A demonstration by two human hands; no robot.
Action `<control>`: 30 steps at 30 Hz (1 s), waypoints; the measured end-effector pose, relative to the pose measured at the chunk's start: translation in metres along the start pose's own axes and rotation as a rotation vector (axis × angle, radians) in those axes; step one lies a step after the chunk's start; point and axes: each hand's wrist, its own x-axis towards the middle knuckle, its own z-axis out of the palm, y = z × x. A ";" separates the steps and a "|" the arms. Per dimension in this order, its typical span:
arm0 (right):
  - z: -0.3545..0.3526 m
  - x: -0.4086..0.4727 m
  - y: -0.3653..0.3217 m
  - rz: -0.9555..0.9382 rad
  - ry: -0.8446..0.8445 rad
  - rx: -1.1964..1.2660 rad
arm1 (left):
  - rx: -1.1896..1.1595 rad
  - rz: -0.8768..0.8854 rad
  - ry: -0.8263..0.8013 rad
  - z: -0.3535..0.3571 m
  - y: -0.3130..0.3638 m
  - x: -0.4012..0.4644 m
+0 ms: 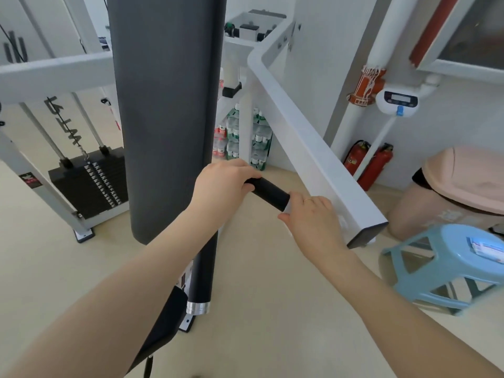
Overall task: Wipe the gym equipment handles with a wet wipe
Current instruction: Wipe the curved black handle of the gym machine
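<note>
A short black handle (270, 192) sticks out from the white machine arm (313, 156) at mid-frame. My left hand (222, 184) is closed over the handle's far left end. My right hand (313, 219) wraps the handle's right end, where it meets the arm. A small white piece of wet wipe (287, 208) shows under the thumb, and another bit peeks out by the knuckles. The rest of the wipe is hidden in the palm.
A tall dark padded column (166, 105) stands just left of the handle. A weight stack (90, 181) is at left. A blue plastic stool (441, 266) carrying a wipe packet (488, 248) sits at right, beside a crouching person (463, 186). Two fire extinguishers (368, 165) and bottled water (259, 137) line the wall.
</note>
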 end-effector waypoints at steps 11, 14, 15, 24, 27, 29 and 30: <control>-0.007 0.007 -0.024 0.065 0.010 -0.020 | -0.462 -0.138 -0.151 -0.035 -0.051 -0.004; -0.008 0.011 -0.036 0.150 -0.010 0.013 | -0.626 -0.201 -0.270 -0.030 -0.063 -0.011; -0.010 0.019 -0.046 0.133 -0.008 0.029 | -0.702 -0.212 -0.292 -0.029 -0.065 -0.013; -0.016 0.028 -0.077 -0.001 0.025 0.277 | -1.007 -0.344 -0.447 -0.024 -0.087 -0.026; -0.016 0.033 -0.090 -0.006 0.091 0.300 | -1.056 -0.328 -0.496 -0.021 -0.092 -0.029; -0.011 0.032 -0.103 -0.248 0.078 0.277 | -1.133 -0.320 -0.537 -0.018 -0.099 -0.031; -0.010 0.028 -0.104 -0.310 0.032 0.296 | -1.163 -0.340 -0.559 -0.016 -0.103 -0.033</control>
